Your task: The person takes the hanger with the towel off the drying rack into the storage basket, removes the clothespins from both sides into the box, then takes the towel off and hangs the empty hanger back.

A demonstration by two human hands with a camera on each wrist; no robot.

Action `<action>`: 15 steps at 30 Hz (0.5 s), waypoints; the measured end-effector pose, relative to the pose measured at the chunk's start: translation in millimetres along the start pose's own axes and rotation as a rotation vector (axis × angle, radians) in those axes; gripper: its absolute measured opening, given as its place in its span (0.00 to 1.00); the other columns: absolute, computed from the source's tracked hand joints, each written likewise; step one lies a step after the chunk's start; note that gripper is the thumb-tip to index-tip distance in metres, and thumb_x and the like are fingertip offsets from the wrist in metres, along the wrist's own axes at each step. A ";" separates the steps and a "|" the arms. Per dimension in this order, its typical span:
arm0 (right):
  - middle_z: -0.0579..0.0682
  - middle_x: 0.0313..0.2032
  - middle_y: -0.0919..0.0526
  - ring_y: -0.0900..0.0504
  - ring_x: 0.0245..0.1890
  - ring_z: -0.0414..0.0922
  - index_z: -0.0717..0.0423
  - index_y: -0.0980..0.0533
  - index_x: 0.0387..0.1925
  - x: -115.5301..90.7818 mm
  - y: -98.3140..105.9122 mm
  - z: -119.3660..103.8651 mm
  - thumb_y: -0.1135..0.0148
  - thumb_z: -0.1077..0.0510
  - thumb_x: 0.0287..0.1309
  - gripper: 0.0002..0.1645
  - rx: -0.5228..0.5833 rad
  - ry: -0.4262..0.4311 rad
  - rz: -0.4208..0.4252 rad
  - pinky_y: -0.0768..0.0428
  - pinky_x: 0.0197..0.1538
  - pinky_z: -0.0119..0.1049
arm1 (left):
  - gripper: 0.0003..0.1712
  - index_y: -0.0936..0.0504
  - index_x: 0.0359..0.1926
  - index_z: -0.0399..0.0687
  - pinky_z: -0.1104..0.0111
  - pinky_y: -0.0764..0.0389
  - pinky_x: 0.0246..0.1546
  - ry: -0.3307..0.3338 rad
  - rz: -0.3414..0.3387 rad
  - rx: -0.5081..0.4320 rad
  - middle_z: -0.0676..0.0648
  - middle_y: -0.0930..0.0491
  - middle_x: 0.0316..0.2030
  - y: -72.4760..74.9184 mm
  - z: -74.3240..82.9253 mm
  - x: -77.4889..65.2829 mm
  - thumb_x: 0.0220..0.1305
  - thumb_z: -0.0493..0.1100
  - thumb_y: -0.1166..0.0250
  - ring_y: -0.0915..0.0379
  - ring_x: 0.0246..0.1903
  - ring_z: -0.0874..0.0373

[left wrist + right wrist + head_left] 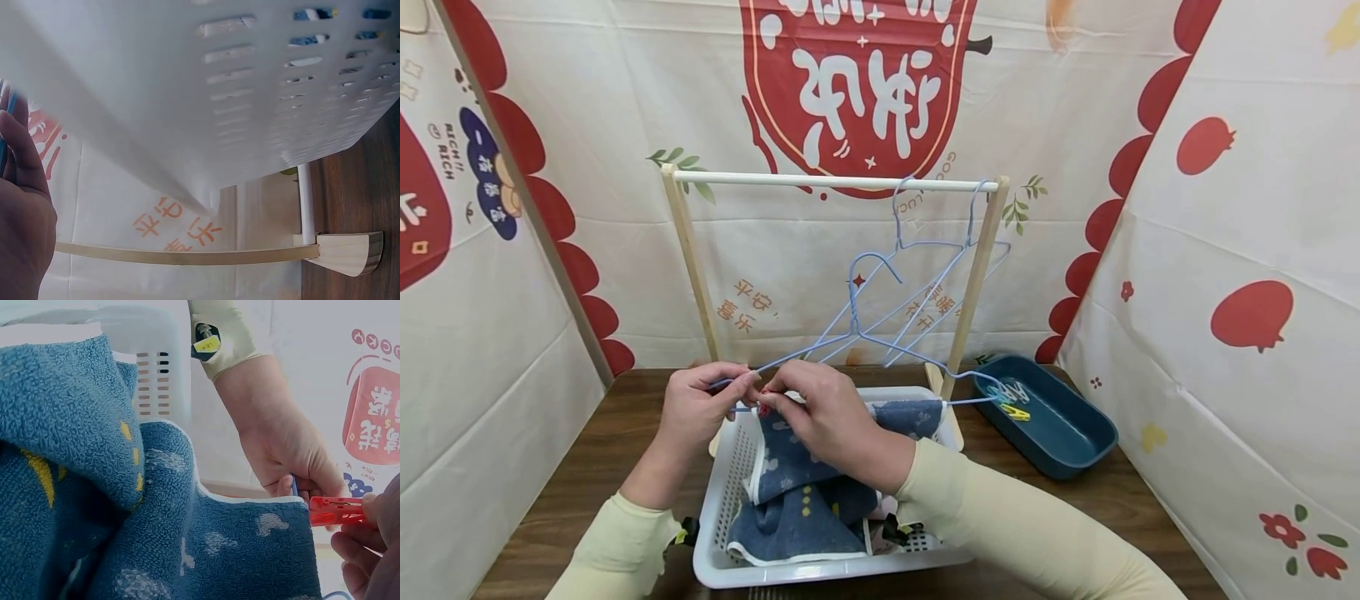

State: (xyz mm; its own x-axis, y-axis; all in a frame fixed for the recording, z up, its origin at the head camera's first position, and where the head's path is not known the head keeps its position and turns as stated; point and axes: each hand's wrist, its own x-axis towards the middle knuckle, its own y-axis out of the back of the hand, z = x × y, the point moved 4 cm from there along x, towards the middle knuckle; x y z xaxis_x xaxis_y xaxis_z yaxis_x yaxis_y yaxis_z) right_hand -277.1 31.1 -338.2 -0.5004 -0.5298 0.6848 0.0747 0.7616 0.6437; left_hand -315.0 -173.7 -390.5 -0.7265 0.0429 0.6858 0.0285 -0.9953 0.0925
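My left hand [700, 408] grips the left end of a blue wire hanger [853, 327], which stands hook up over the basket. A dark blue towel [790, 458] with pale patterns and white edging hangs over the hanger's lower bar. Between my right hand's [831, 412] thumb and fingers is a red clothespin [334, 510], pinched at the towel's corner close to my left fingertips. Below, blue towelling with yellow marks [805, 525] lies in the white basket [715, 533]. In the left wrist view, the basket's wall hides most of the work.
Behind the basket stands a drying rack with a white rail [820, 179] and wooden posts; two empty blue hangers [970, 242] hang at its right end. A dark teal tray [1075, 433] to the right holds a yellow clothespin [1015, 412] and several pale ones. Printed cloth surrounds the wooden table [580, 492].
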 end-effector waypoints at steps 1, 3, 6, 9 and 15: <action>0.42 0.41 0.13 0.17 0.41 0.37 0.51 0.17 0.43 -0.3 0.6 0.0 0.28 0.59 0.76 0.03 0.001 -0.008 -0.003 0.19 0.44 0.30 | 0.07 0.10 0.39 0.30 0.75 0.21 0.19 -0.001 -0.002 0.004 0.48 0.11 0.26 0.0 0.5 -0.1 0.67 0.19 0.30 0.14 0.24 0.63; 0.43 0.42 0.13 0.14 0.44 0.38 0.51 0.17 0.45 -1.0 1.7 0.2 0.27 0.58 0.75 0.05 0.007 -0.035 -0.015 0.16 0.47 0.31 | 0.05 0.10 0.39 0.29 0.75 0.20 0.20 0.003 -0.006 0.007 0.47 0.11 0.26 0.4 0.8 -0.1 0.68 0.20 0.29 0.14 0.24 0.63; 0.44 0.44 0.13 0.12 0.48 0.43 0.52 0.19 0.47 -2.8 3.8 0.8 0.25 0.57 0.74 0.09 0.029 -0.087 -0.033 0.12 0.51 0.36 | 0.01 0.11 0.40 0.26 0.75 0.20 0.20 0.014 -0.010 0.008 0.47 0.11 0.26 0.6 1.2 -0.3 0.69 0.23 0.27 0.14 0.25 0.62; 0.46 0.44 0.12 0.11 0.47 0.45 0.53 0.20 0.49 -4.9 5.6 1.9 0.25 0.57 0.72 0.12 0.054 -0.132 -0.045 0.11 0.51 0.37 | 0.01 0.11 0.40 0.25 0.75 0.20 0.20 0.030 -0.006 0.007 0.47 0.12 0.26 0.7 1.2 -0.5 0.68 0.23 0.27 0.14 0.25 0.63; 0.45 0.43 0.12 0.12 0.43 0.36 0.52 0.22 0.51 -9.1 7.4 4.9 0.25 0.58 0.71 0.14 0.088 -0.148 -0.046 0.13 0.45 0.31 | 0.05 0.10 0.39 0.30 0.75 0.19 0.21 0.057 0.003 0.019 0.47 0.11 0.26 0.9 1.5 -1.0 0.68 0.21 0.28 0.14 0.25 0.62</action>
State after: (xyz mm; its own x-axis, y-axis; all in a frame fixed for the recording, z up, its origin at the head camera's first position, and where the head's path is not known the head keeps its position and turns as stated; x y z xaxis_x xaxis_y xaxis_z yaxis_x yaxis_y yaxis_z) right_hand -276.2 43.3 -341.3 -0.6238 -0.5092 0.5929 -0.0243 0.7709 0.6365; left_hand -313.2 -174.5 -390.0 -0.7641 0.0344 0.6442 0.0436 -0.9935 0.1047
